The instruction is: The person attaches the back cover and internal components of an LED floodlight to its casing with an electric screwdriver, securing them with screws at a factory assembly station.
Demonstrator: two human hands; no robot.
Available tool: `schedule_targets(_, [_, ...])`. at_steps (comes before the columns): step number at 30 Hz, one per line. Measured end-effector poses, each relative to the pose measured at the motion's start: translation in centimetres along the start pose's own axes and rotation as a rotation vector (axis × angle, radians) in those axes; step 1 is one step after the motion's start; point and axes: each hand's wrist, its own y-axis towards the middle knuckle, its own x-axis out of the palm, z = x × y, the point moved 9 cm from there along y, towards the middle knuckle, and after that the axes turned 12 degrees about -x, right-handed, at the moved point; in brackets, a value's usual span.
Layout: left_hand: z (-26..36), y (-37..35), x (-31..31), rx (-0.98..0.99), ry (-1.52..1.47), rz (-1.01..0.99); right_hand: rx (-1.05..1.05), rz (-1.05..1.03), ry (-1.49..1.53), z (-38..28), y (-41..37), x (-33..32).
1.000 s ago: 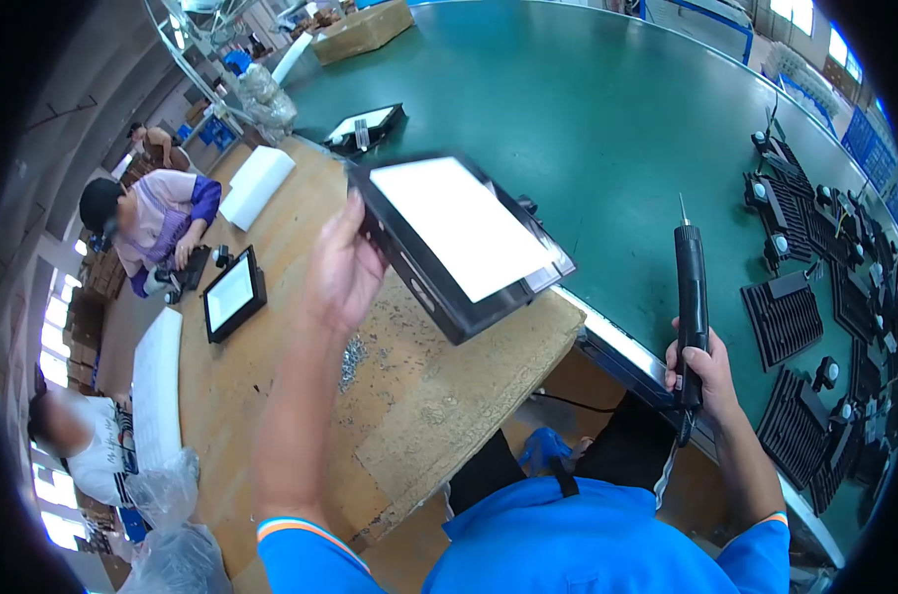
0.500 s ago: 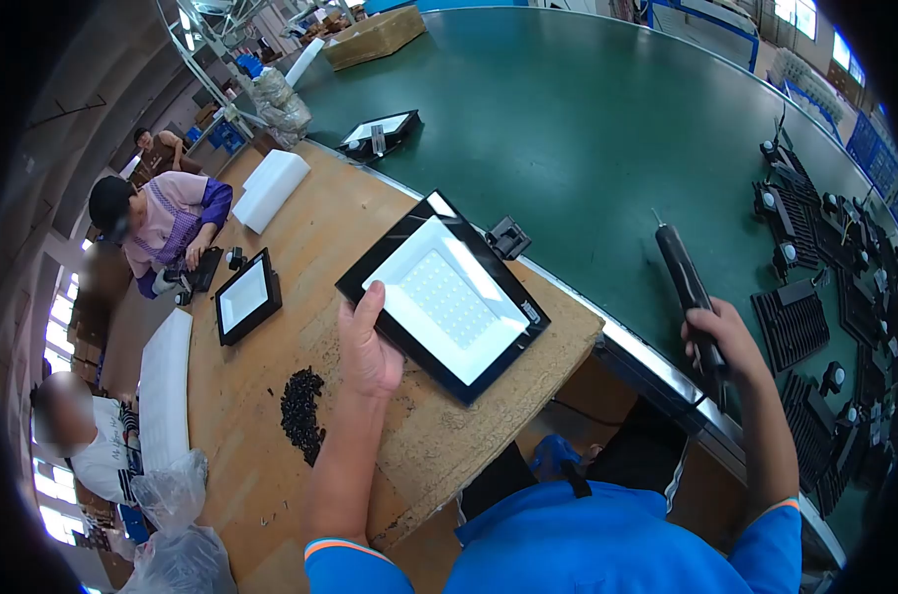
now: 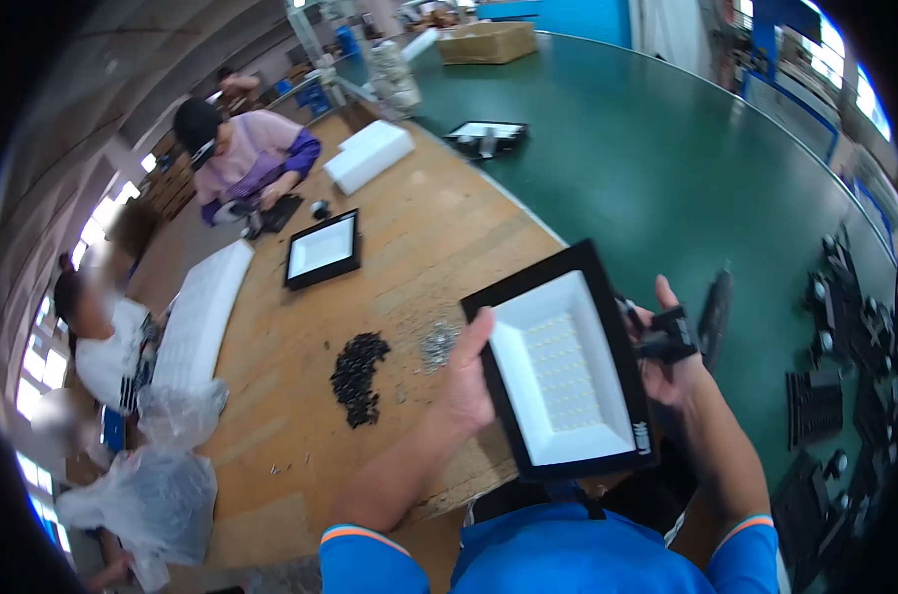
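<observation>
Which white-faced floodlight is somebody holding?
The nearest floodlight, in the left grip, close to the blue shirt. The second floodlight lies on the wooden table, and the third floodlight rests on the green tabletop.

Wooden table [image 3: 419, 252] with black bits [image 3: 358, 378], silvery bits [image 3: 438, 346], framed lamp [image 3: 322, 249], white block [image 3: 372, 158].

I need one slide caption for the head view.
Left hand holds a black-framed lamp; right hand is at its side fitting.
</observation>
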Motion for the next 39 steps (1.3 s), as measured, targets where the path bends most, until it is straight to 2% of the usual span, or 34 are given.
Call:
schedule_targets(2, [0.7, -0.5, 0.7, 0.021, 0.049, 0.003, -0.214, 0.32, -0.059, -0.1, 0.4, -3.4])
schedule_targets(3, [1.1, -0.7, 0.8, 0.055, 0.073, 0.026, -0.122, 0.056, -0.07, -0.2, 0.1, -2.1])
schedule_targets(4, [1.5, -0.9, 1.0, 0.084, 0.098, 0.047, -0.215, 0.129, -0.11, -1.3, -0.6, -0.6])
schedule_targets(6, [2.0, -1.6, 0.9, 0.093, 0.137, 0.063, -0.239, -0.047, -0.322, -3.0, -1.3, 2.6])
schedule_targets(7, [1.8, -1.5, 1.1, 0.07, 0.174, 0.012, -0.133, -0.044, -0.322, -2.4, -1.5, 1.8])
schedule_targets(8, [1.5, -1.4, 1.5, 0.047, 0.213, -0.039, -0.051, -0.125, -0.242, -1.5, -1.5, 0.9])
schedule_targets(10, [1.7, -1.7, 1.9, 0.139, 0.232, 0.014, -0.122, -0.084, -0.172, -1.5, -2.3, 1.2])
schedule_targets(12, [1.3, -1.6, 2.3, 0.111, 0.18, -0.022, -0.16, -0.052, -0.146, -1.7, -2.8, 1.6])
schedule_targets(14, [1.7, -2.1, 2.5, 0.101, 0.158, -0.047, -0.235, 0.011, -0.457, -3.7, -2.5, -0.5])
schedule_targets(15, [1.8, -2.2, 3.1, 0.088, 0.146, -0.092, -0.506, 0.117, -0.924, -6.6, -2.2, -2.9])
schedule_targets(16, [2.1, -2.4, 3.4, 0.095, 0.149, -0.095, -0.509, 0.109, -0.926, -7.2, -2.8, -3.9])
schedule_targets(18, [1.9, -2.9, 3.3, 0.047, 0.068, -0.071, -1.084, 0.292, -1.723, -11.1, -6.7, -2.0])
schedule_targets(19, [1.5, -2.8, 3.0, 0.051, 0.061, -0.061, -0.892, 0.09, -1.271, -9.4, -6.4, -1.4])
schedule_targets(20, [1.3, -2.6, 2.8, 0.096, 0.118, -0.052, -0.882, 0.092, -1.267, -8.0, -7.4, -0.1])
schedule_targets(22, [1.2, -2.7, 3.1, 0.157, 0.209, -0.035, -0.454, 0.088, -0.429, -2.4, -6.8, -0.2])
schedule_targets(23, [0.8, -2.6, 3.0, 0.118, 0.197, -0.05, -0.484, 0.1, -0.341, -1.9, -6.3, 0.2])
schedule_targets(24, [0.4, -2.6, 2.9, 0.08, 0.183, -0.065, -0.485, 0.1, -0.344, -2.3, -6.5, 0.1])
schedule_targets(26, [-0.5, -2.9, 3.2, 0.082, 0.169, -0.055, -0.289, -0.148, -0.342, -1.1, -6.6, 1.4])
schedule_targets(29, [-0.7, -3.6, 3.8, 0.095, 0.2, -0.083, -0.33, -0.196, -0.265, -1.3, -7.3, 1.1])
schedule_targets(30, [-0.8, -3.9, 4.3, 0.106, 0.238, -0.121, -0.33, -0.197, -0.267, -1.0, -7.8, 1.8])
schedule_targets(32, [-1.0, -4.3, 4.8, 0.103, 0.25, -0.131, -0.332, -0.033, -0.084, -0.4, -8.9, 2.5])
schedule_targets(36, [-1.7, -5.3, 4.7, 0.129, 0.29, -0.114, -0.2, -0.019, 0.008, 0.7, -10.1, 2.2])
schedule_targets(38, [-1.7, -5.6, 2.8, 0.245, 0.282, 0.092, -0.297, 0.11, 0.024, 0.4, -10.0, 1.7])
schedule_targets(39, [-2.1, -5.6, 2.6, 0.174, 0.301, 0.06, -0.251, -0.046, -0.166, 0.1, -9.4, 1.3])
